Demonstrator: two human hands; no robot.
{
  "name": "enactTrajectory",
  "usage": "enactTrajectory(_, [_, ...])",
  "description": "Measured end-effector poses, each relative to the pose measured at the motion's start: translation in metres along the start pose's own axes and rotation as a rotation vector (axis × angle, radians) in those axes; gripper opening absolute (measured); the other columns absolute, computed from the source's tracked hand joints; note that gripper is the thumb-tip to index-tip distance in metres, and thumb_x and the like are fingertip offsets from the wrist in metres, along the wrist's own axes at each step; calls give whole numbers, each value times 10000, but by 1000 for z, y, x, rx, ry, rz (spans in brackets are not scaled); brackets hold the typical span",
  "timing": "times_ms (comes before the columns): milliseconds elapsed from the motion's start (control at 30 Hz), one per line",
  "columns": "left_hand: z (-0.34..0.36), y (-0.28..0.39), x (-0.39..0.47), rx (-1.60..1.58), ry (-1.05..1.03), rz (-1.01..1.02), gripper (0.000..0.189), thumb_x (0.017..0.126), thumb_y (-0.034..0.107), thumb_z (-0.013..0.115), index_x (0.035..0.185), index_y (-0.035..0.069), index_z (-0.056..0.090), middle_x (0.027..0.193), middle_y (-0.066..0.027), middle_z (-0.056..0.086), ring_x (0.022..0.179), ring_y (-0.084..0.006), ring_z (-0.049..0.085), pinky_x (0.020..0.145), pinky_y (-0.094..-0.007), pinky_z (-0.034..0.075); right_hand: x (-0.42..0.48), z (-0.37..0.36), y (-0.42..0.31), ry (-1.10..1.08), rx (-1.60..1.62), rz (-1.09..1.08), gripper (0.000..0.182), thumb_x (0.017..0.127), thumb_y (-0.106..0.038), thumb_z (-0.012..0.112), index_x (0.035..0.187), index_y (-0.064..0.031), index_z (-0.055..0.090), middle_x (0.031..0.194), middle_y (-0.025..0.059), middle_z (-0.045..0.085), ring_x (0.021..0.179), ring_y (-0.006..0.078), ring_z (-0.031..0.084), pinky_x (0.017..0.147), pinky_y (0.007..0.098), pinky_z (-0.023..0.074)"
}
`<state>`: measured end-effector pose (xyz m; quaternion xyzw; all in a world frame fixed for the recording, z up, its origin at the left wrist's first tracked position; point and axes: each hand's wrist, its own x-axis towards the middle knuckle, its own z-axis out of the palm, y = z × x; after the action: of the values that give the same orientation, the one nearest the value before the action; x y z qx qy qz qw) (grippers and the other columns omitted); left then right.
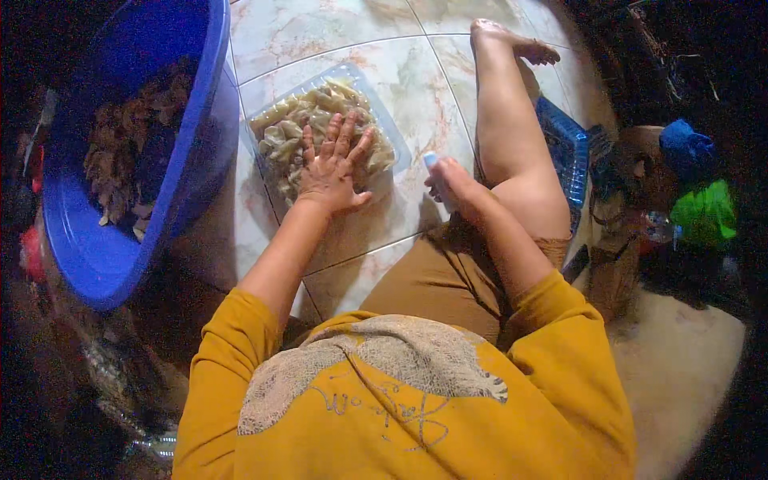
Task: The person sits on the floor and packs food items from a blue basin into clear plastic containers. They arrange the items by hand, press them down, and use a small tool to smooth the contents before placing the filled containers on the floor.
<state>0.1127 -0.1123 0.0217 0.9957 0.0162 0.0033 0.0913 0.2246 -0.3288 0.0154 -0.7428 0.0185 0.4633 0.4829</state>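
Observation:
My left hand (337,165) lies palm down with its fingers spread on a heap of pale, glossy, limp pieces (282,141). The pieces look like food, but I cannot tell which kind. They fill a clear plastic tray (401,153) set at a slant on the tiled floor. To the right of the tray, my right hand (453,183) is closed around a small object with a light-blue end (430,159). Most of that object is hidden by the fingers.
A large blue plastic tub (225,60) holding brown, leaf-like pieces (135,132) stands at the left. My bare leg (510,114) stretches along the right over marbled floor tiles (336,18). Beyond it sit a blue plastic tray (564,144), blue cloth-like material (687,143) and a green bag-like thing (703,210).

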Motion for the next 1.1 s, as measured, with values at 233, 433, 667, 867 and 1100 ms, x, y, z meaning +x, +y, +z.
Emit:
enactTrajectory(233, [0,1,-1,18,3,1,1071,488,566,689,1377,264,174,1457,-66,46,1344,-246,-8,1023,-578,-35,17,14,-16,127,292,-191,448,787,-478,543,964,-67,514,832,73,610,594,125,525,489,275,434])
enactTrajectory(433, [5,-2,-1,-4,83,29,1038,529,688,594,1379,256,183,1458,-70,43,1344,-244,-19,1021,-574,-54,8,17,-24,44,238,-218,378,783,-451,570,972,-139,471,875,54,606,623,126,533,486,293,427])
enactTrajectory(667, [7,-1,-1,-16,131,44,1014,557,740,526,1379,249,193,1459,-71,43,1344,-247,-19,1024,-565,-59,4,7,-2,172,147,108,533,831,-559,392,1032,-79,509,830,84,587,570,167,503,478,310,408])
enactTrajectory(867, [6,-1,-2,-10,126,35,1011,563,742,520,1381,252,185,1459,-70,40,1344,-245,-13,1024,-565,-56,-9,25,-4,-8,16,60,439,860,-467,438,952,-50,543,740,86,580,519,157,506,448,284,410])
enactTrajectory(1100, [6,1,-1,-31,110,33,1036,550,746,529,1385,254,163,1459,-72,37,1345,-246,-18,1018,-571,-58,0,32,-10,-74,116,33,406,868,-438,446,892,-44,543,699,75,565,482,146,497,424,270,399])
